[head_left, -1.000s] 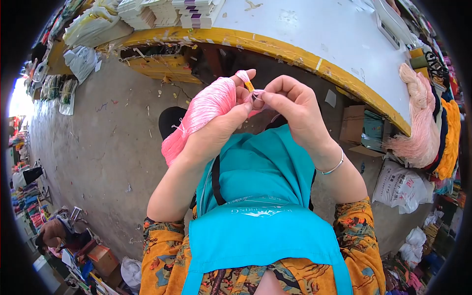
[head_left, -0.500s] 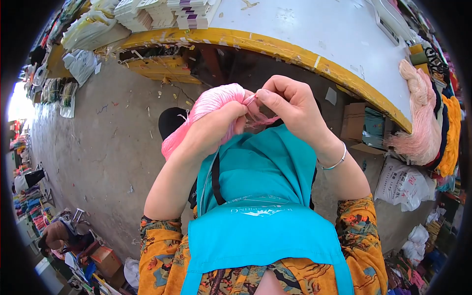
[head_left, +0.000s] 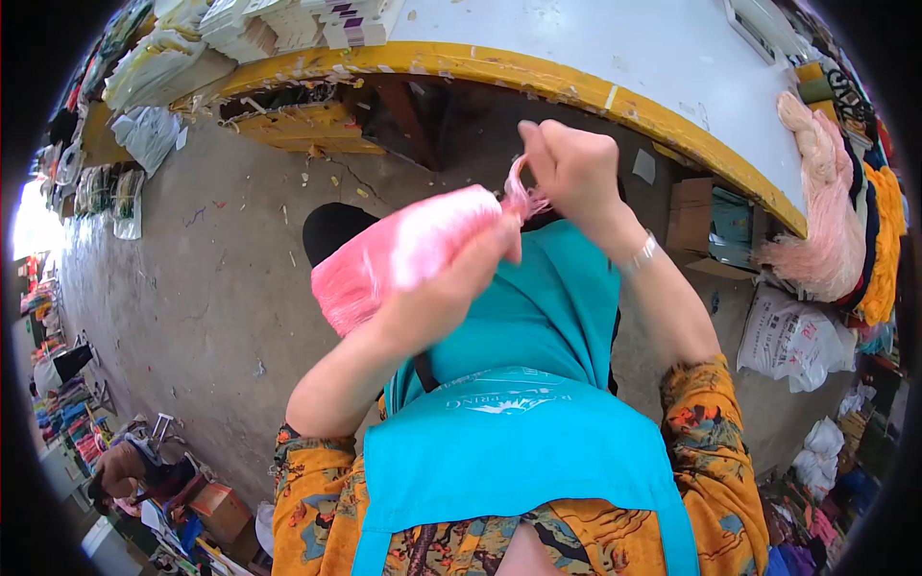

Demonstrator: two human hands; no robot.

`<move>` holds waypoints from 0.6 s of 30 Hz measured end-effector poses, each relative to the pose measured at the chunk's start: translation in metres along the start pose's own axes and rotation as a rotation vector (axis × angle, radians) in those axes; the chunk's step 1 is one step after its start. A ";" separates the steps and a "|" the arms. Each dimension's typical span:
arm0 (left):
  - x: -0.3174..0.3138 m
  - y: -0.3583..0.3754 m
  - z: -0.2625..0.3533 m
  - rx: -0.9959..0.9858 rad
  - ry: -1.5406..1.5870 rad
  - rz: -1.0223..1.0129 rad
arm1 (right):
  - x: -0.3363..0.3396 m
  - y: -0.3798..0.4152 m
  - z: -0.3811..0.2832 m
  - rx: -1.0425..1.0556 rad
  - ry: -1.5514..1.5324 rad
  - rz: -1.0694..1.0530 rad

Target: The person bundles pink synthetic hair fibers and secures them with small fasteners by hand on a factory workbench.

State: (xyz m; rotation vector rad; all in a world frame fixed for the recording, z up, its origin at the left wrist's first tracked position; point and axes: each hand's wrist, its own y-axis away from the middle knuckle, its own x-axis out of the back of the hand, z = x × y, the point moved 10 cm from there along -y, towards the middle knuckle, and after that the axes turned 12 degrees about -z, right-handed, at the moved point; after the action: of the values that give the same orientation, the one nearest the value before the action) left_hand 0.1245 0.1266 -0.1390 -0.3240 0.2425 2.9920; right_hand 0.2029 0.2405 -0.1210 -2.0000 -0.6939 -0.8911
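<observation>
A thick skein of pink thread [head_left: 360, 274] hangs over my left forearm side, its gathered end held in my left hand [head_left: 461, 278], which is closed around it and slightly blurred. From that end a small loop of pink strands [head_left: 520, 182] rises toward my right hand [head_left: 573, 165]. My right fingers are curled shut on these strands, close above the left hand. Both hands are over the lap of a turquoise apron [head_left: 519, 437].
A white table [head_left: 538, 34] with a worn yellow edge stands ahead. Stacked cards [head_left: 360, 21] lie on its left. Peach yarn hanks [head_left: 816, 192] drape at the right, above a white plastic bag [head_left: 792, 336]. A cardboard box [head_left: 691, 221] is below. Another person [head_left: 130, 470] is at lower left.
My right hand has moved up and turned into a fist, drawing the strands away from the skein. My left hand has shifted right and slightly down, with the skein tilting along.
</observation>
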 end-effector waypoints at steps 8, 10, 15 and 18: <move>0.008 -0.025 -0.054 0.129 0.464 0.104 | -0.005 0.007 0.011 -0.368 -0.787 -0.067; 0.009 -0.025 -0.059 0.105 0.451 0.088 | -0.003 0.012 -0.001 -0.352 -0.742 -0.076; 0.014 -0.017 -0.052 0.058 0.359 0.085 | 0.004 0.014 -0.020 -0.261 -0.609 -0.079; 0.009 -0.013 -0.033 0.093 0.210 0.081 | -0.004 0.019 -0.019 -0.275 -0.611 -0.047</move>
State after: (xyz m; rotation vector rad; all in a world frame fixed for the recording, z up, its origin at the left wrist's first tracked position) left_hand 0.1244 0.1345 -0.1746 -0.6337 0.4229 3.0119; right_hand 0.2081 0.2137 -0.1248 -2.5443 -0.9943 -0.4011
